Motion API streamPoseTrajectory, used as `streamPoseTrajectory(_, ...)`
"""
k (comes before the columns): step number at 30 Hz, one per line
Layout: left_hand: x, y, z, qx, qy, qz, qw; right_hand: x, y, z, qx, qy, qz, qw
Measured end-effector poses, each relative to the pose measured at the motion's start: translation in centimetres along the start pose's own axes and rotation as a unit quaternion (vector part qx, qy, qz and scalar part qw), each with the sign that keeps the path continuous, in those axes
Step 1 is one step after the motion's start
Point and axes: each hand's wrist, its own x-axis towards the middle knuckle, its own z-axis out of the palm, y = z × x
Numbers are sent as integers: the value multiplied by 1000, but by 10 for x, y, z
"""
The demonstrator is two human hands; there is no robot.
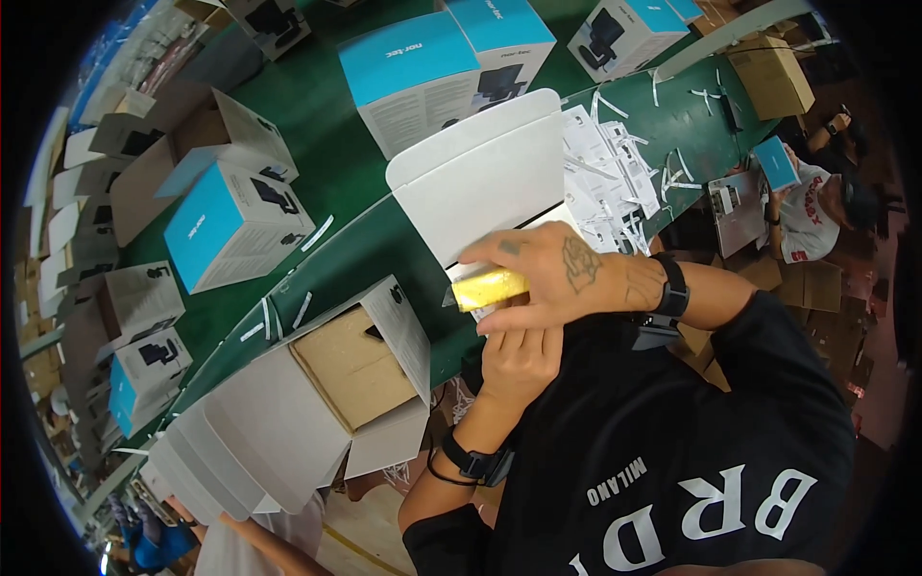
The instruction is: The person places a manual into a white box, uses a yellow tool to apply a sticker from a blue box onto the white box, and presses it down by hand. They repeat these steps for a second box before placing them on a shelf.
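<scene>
My right hand (567,274) is closed around a shiny yellow roll (492,288) that looks like tape, fingers on one side and thumb on the other. Just below it, my left hand (521,367) has its fingers curled up against the right thumb. What those fingers grip, if anything, is hidden. Behind my right hand rises the raised white flap (480,178) of a box, whose body is mostly covered by my hands. To the left of my left hand stands an open box (410,331) with a brown cardboard insert (351,370) inside.
Blue-and-white boxes (413,62) line the far side of the green table (327,182); another blue-topped box (226,226) stands left. Printed papers (605,178) are piled beyond my right hand, with white strips (677,173) scattered around. A co-worker (812,206) holds a blue box at far right.
</scene>
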Motion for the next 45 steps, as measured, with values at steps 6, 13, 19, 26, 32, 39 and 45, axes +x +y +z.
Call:
streamPoseTrajectory(6, 5, 8, -9, -21, -107, 15, 994, -3, 15, 21, -48, -49, 46, 997)
streamPoseTrajectory(13, -17, 34, -32, 64, -282, -44, 956, 7, 13, 63, -99, 57, -15, 993)
streamPoseTrajectory(19, -25, 28, -26, 149, -428, -16, 891, -14, 14, 45, -69, 89, 11, 994)
streamPoseTrajectory(26, -8, 29, -35, 101, -372, -64, 920, -44, -13, -9, 67, 172, 11, 983)
streamPoseTrajectory(32, -61, -31, 7, 13, -144, -6, 989, -49, 85, -88, 15, 336, 221, 915)
streamPoseTrajectory(39, 76, 52, -34, 88, -302, -169, 934, 13, 55, -66, 272, 230, 62, 932)
streamPoseTrajectory(45, 46, 46, -36, -246, -133, -322, 904, -72, 17, -68, 232, 116, 25, 965)
